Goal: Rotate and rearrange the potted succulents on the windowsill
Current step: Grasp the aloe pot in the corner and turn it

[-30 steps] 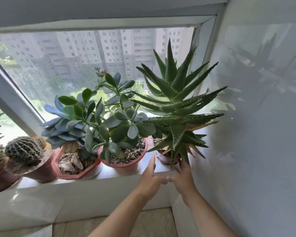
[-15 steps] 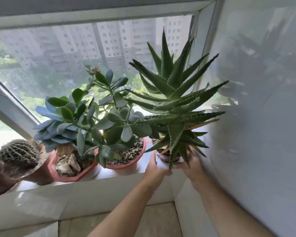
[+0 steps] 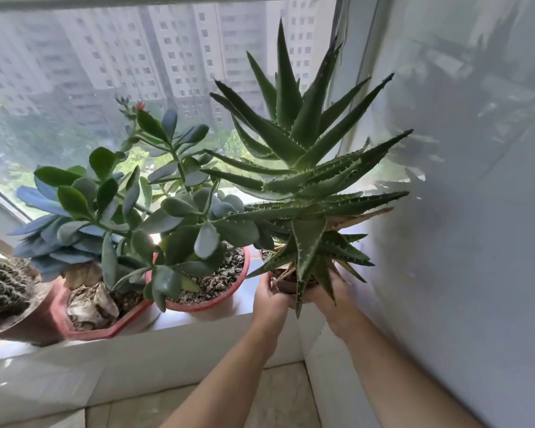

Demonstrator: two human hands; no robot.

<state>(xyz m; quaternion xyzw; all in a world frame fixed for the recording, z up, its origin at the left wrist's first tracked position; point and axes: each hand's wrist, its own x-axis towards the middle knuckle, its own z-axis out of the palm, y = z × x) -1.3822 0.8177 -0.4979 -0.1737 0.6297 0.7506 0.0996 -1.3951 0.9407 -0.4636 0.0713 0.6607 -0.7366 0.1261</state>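
A spiky aloe point(image 3: 303, 168) grows from a small brown pot point(image 3: 286, 284) at the right end of the white windowsill point(image 3: 198, 321), close to the side wall. My left hand point(image 3: 269, 299) wraps the pot's left side and my right hand point(image 3: 332, 296) wraps its right side, partly hidden under the lower leaves. Whether the pot touches the sill I cannot tell. To the left stands a jade plant point(image 3: 179, 208) in a round red pot point(image 3: 232, 293), then a blue-leaved succulent point(image 3: 48, 239) in an angular red pot point(image 3: 84, 330), then a round cactus point(image 3: 3, 287).
The grey side wall point(image 3: 464, 242) stands right beside the aloe's leaves. The window pane point(image 3: 105, 72) is directly behind the plants. The jade plant's leaves overlap the aloe's left leaves. Below the sill lies a tiled floor point(image 3: 278, 396).
Both hands moved forward from the sill's front edge and closed around the aloe pot. The view has shifted closer and to the right.
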